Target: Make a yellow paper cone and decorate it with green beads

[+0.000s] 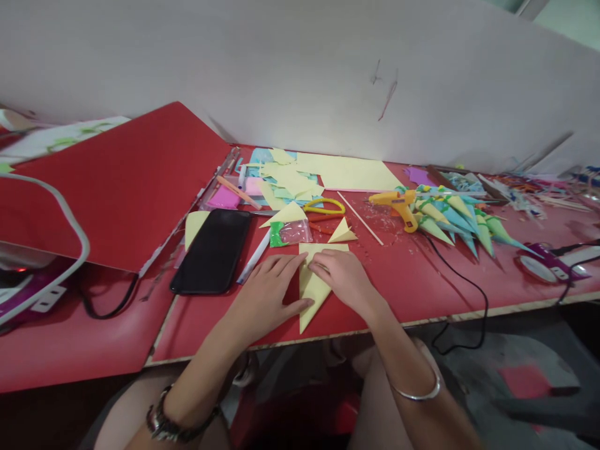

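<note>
A pale yellow sheet of paper [315,290], folded to a downward point, lies on the red tabletop near its front edge. My left hand [265,290] rests at the sheet's left side, fingers stretched out, thumb tip on the paper. From the right, my right hand [344,275] presses on the upper part with its fingers curled together at the fold, partly hiding the sheet. Just beyond are a small folded yellow paper piece [343,232], a green and clear packet [289,233] and yellow-handled scissors [328,207].
A black phone [213,251] lies left of my hands, beside a white pen [254,256]. Yellow paper scraps [290,178] are heaped behind. On the right are a thin stick [360,217], a yellow glue gun [396,203], its black cord [462,275] and several paper cones [452,215].
</note>
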The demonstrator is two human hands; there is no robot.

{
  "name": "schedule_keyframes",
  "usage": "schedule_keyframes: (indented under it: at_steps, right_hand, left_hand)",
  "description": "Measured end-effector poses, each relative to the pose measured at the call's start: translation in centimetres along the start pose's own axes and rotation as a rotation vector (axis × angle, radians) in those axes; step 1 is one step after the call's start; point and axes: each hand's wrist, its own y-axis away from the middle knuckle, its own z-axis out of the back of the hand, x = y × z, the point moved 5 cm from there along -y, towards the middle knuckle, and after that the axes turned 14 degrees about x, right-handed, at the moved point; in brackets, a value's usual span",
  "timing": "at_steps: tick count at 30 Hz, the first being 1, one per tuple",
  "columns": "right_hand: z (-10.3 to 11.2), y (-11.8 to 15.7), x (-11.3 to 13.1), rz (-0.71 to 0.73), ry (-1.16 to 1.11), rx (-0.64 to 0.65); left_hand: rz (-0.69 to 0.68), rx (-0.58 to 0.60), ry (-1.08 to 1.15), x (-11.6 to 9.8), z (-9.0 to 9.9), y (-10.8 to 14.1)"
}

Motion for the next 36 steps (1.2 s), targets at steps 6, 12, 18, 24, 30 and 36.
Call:
schedule_keyframes:
  at_steps: [6,12,18,24,30,36]
  right_hand:
    - [0.1,-0.1,0.4,-0.048,0.068,0.014]
    - [-0.1,-0.3,0.5,-0.078,0.131,0.026]
    - [-0.1,-0.3,0.6,-0.102,0.153,0.028]
    - [0.0,-0.2,0.5,-0.091,0.131,-0.002]
    - [-0.1,-0.3,0.4,-0.085,0.108,-0.015]
    - [-0.2,-0.3,0.3,-0.087,0.12,-0.034]
  left_hand:
    - [0.005,-0.003,0.008,-0.1,-0.1,0.0]
    - [0.008,0.009,0.001,0.0,-0.2,0.2]
    - [0.015,0.03,-0.001,-0.2,-0.3,0.4]
    - [0.019,0.051,-0.025,-0.4,-0.4,0.7]
    - [-0.025,0.019,-0.025,-0.3,-0.4,1.0]
    - [-0.033,0.019,-0.03,-0.5,-0.4,1.5]
